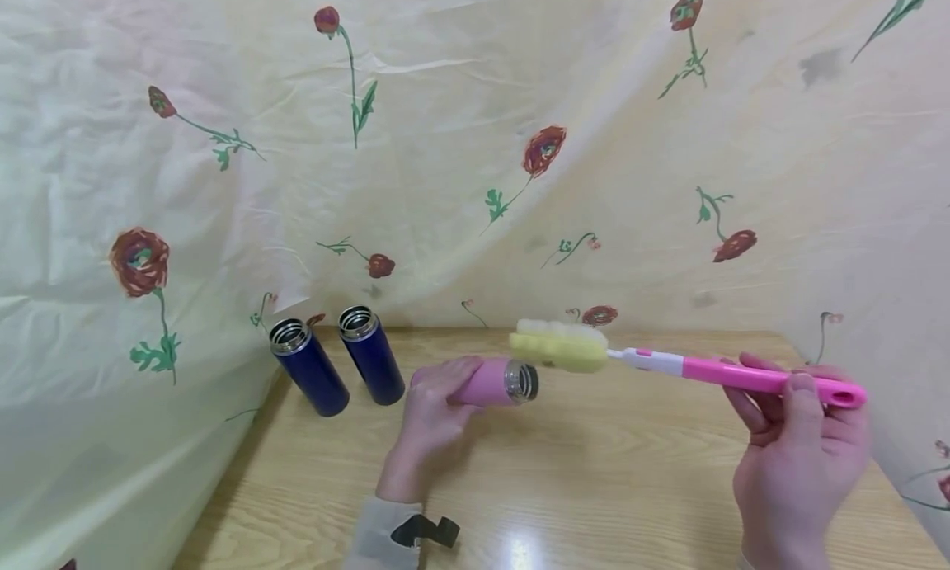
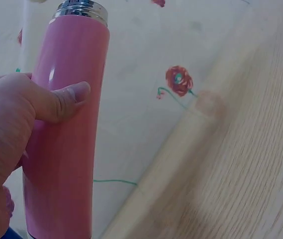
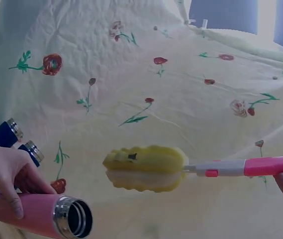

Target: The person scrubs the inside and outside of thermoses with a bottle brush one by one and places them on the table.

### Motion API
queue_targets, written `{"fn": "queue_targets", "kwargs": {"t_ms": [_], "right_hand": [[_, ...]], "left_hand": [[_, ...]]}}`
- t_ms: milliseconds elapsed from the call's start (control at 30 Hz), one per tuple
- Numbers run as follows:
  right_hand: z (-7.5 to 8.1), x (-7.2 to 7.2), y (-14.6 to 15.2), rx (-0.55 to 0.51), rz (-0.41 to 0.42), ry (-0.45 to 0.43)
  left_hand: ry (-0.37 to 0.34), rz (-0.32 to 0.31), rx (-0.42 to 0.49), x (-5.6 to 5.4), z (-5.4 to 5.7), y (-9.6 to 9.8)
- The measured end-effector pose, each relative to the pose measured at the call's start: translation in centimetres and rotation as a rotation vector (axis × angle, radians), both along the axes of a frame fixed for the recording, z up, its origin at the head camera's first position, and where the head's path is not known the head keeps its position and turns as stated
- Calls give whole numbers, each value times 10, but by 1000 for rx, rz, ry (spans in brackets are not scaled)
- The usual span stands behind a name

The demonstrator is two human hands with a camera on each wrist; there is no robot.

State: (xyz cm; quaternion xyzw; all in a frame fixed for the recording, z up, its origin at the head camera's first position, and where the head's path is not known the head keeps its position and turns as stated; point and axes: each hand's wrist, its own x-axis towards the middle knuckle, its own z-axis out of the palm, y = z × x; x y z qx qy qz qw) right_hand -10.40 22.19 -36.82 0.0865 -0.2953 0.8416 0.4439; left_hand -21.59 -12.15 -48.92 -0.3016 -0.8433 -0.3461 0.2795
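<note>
A pink bottle (image 1: 486,383) lies on its side in the left hand (image 1: 438,401), left of centre over the surface (image 1: 594,471). Its wall is smooth and glossy, its neck shiny threaded metal, and its open, dark mouth points right. The fingers and thumb grip it around the body, covering part of its wall; whether it touches the surface I cannot tell.

Close to the mouth but apart from it is the sponge head (image 1: 560,347) of a brush, yellow along one side and whitish along the other, with scalloped edges. A small dark mark on the yellow part is too small to make out. The pale shaft (image 1: 660,361) carries a pink button and runs into a bright pink handle (image 1: 742,376) with a hole at its end. The right hand (image 1: 805,454) pinches this handle between thumb and fingers, holding the brush up in the air.

Behind and left of the pink bottle, two dark blue bottles (image 1: 371,355) stand upright near each other, their metal necks open. The left wrist shows a light sleeve (image 1: 382,533) and a black strap (image 1: 426,530). A creased, pale cloth (image 1: 445,83) with red flowers and green stems hangs around the wood-grained surface.
</note>
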Motion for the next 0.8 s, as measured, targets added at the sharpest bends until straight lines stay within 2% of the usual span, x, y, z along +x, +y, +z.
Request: {"fn": "queue_targets", "kwargs": {"t_ms": [167, 267, 500, 733, 800], "right_hand": [[-5, 1, -5, 37, 82, 1], [-6, 3, -9, 77, 74, -24], [-7, 5, -11, 72, 103, -14], [-10, 3, -14, 132, 175, 77], [-10, 2, -14, 162, 159, 74]], "left_hand": [[-9, 21, -1, 4, 2, 4], [6, 25, 9, 5, 3, 6], [46, 6, 28, 5, 5, 6], [18, 12, -7, 6, 5, 7], [17, 6, -4, 6, 6, 8]]}}
